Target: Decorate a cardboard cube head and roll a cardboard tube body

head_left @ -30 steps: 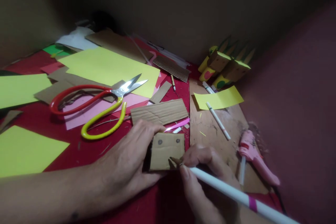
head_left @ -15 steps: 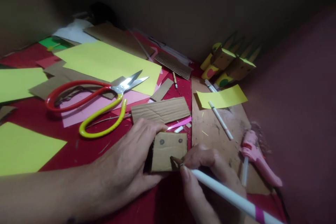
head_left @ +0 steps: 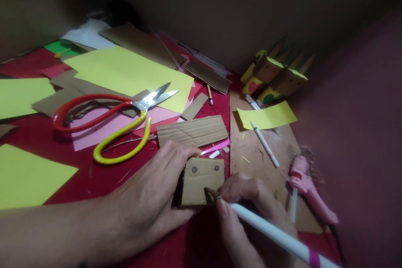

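Pen set to the face of a cardboard box

Head view: the pen is white with a magenta band, and its long axis slants from the lower right up to the left, dark tip foremost, reaching the lower right part of the box's face. The box is in front of the wearer, near the middle of the scene; its nearly square face looks back at the wearer, two dark dots side by side near its upper edge. Its depth is hidden, so its long axis cannot be told.

Compared with one second ago, the scissors appear a little further left and the box slightly further right, while the tip stays on about the same part of the face.

The left forearm comes in from the lower left, and the left hand wraps the box, fingers closed around its left side and top, thumb along the bottom edge. The right hand comes from the lower right, fingers in a narrow pinch on the pen close to its tip. Behind the box a cardboard strip lies on the red tabletop.
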Tool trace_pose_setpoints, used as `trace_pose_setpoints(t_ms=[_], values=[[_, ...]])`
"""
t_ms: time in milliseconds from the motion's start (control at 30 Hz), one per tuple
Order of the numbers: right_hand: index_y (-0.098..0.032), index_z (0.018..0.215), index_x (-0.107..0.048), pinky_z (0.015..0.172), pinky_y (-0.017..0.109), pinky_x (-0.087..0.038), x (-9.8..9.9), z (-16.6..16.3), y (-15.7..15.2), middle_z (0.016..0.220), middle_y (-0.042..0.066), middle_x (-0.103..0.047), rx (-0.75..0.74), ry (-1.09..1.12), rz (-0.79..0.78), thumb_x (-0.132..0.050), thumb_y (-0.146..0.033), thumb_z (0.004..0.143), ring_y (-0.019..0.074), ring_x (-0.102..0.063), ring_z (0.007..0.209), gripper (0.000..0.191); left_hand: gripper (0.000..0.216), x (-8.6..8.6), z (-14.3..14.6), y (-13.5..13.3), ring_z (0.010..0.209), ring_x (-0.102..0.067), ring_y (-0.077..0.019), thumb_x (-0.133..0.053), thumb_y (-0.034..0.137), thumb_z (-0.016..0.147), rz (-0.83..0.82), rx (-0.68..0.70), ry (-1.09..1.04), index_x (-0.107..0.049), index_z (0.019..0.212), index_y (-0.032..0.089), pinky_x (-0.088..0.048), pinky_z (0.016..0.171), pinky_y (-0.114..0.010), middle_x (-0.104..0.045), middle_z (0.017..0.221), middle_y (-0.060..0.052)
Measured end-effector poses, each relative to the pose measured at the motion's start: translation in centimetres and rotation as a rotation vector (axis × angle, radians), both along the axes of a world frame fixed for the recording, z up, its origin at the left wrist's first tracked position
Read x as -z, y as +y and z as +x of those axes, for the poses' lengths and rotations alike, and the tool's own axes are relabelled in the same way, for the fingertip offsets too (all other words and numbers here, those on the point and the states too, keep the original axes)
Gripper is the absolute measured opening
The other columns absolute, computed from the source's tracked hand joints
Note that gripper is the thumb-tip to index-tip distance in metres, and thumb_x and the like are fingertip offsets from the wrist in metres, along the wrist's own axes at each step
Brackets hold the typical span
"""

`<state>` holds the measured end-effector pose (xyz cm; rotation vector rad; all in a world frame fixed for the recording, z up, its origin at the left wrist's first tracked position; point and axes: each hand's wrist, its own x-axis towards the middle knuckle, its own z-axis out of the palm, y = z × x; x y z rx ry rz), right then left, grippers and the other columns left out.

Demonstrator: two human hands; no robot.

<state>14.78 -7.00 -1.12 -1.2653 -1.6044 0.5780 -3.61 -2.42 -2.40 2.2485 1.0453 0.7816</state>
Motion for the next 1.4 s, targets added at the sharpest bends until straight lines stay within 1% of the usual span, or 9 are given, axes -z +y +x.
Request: trace_pose_setpoints(t_ms=[133,267,400,600,900,1000,1133,1267,1400], values=[[-0.026,0.08,-0.054,0.046,0.026,-0.038,0.07,-0.07,0.01,0.066,-0.001,-0.056,0.0,0.01,0.011,-0.063,-0.016,0.088,0.0151,-0.054,0.056,0.016,0.04,-0.02,-0.12,-0.06,0.094,-0.06,-0.0215,-0.066,0.025,0.089,0.003,0.001,-0.016,-0.043,0.122,0.025,-0.055,0.075,-0.031,-0.06,0.107,-0.003],[-0.025,0.081,-0.054,0.045,0.025,-0.038,0.19,-0.05,0.0,0.065,-0.001,-0.055,0.004,0.009,0.031,-0.062,-0.014,0.087,0.0143,-0.053,0.054,0.016,0.037,-0.1,-0.14,-0.15,0.095,-0.06,-0.0212,-0.065,0.026,0.09,-0.014,-0.001,0.003,-0.045,0.121,0.024,-0.055,0.077,-0.031,-0.059,0.107,-0.003],[-0.025,0.08,-0.053,0.046,0.024,-0.039,0.29,-0.09,0.05,0.065,-0.002,-0.055,0.012,0.002,0.051,-0.062,-0.013,0.086,0.0132,-0.051,0.053,0.016,0.039,-0.05,0.02,-0.07,0.095,-0.06,-0.0215,-0.065,0.025,0.089,0.012,-0.003,-0.014,-0.044,0.122,0.022,-0.055,0.077,-0.031,-0.059,0.107,-0.004],[-0.025,0.079,-0.053,0.047,0.025,-0.039,0.22,-0.32,0.15,0.065,-0.002,-0.056,0.025,-0.008,0.068,-0.061,-0.013,0.086,0.0138,-0.053,0.054,0.017,0.04,0.12,0.04,0.08,0.097,-0.06,-0.0216,-0.065,0.026,0.089,0.018,0.004,-0.028,-0.043,0.123,0.023,-0.055,0.079,-0.032,-0.059,0.109,-0.004],[-0.025,0.08,-0.053,0.046,0.025,-0.04,0.1,-0.03,0.28,0.064,-0.001,-0.055,-0.025,-0.015,0.08,-0.061,-0.012,0.086,0.0144,-0.053,0.054,0.016,0.039,0.08,-0.27,0.08,0.098,-0.059,-0.0204,-0.065,0.028,0.091,0.007,0.006,0.018,-0.044,0.123,0.024,-0.055,0.08,-0.031,-0.059,0.109,-0.003],[-0.025,0.08,-0.053,0.044,0.024,-0.038,0.08,-0.07,0.23,0.064,-0.001,-0.055,-0.018,-0.019,0.067,-0.059,-0.011,0.085,0.0141,-0.052,0.054,0.016,0.039,0.11,-0.2,-0.05,0.096,-0.059,-0.0201,-0.064,0.028,0.091,0.019,0.004,0.013,-0.044,0.123,0.023,-0.055,0.078,-0.031,-0.059,0.107,-0.003],[-0.025,0.079,-0.052,0.048,0.024,-0.04,0.09,-0.33,0.19,0.064,-0.002,-0.054,0.005,-0.005,0.069,-0.057,-0.01,0.084,0.0136,-0.052,0.054,0.017,0.042,0.08,-0.19,-0.23,0.098,-0.059,-0.0205,-0.065,0.028,0.09,0.019,-0.001,0.023,-0.042,0.126,0.023,-0.055,0.08,-0.031,-0.059,0.11,-0.004],[-0.025,0.078,-0.052,0.049,0.023,-0.041,0.13,-0.26,0.23,0.064,-0.003,-0.053,-0.007,0.013,0.063,-0.059,-0.01,0.085,0.0125,-0.051,0.054,0.017,0.041,0.07,-0.21,-0.26,0.099,-0.058,-0.0201,-0.064,0.026,0.091,0.014,0.005,0.02,-0.042,0.125,0.023,-0.054,0.081,-0.031,-0.059,0.111,-0.003],[-0.024,0.079,-0.054,0.047,0.024,-0.04,0.17,-0.05,0.25,0.064,-0.002,-0.055,-0.029,0.015,0.068,-0.063,-0.013,0.085,0.014,-0.053,0.055,0.016,0.039,0.1,-0.16,-0.16,0.098,-0.059,-0.0202,-0.065,0.027,0.091,0.005,0.009,0.012,-0.043,0.123,0.024,-0.055,0.08,-0.031,-0.059,0.11,-0.003]])
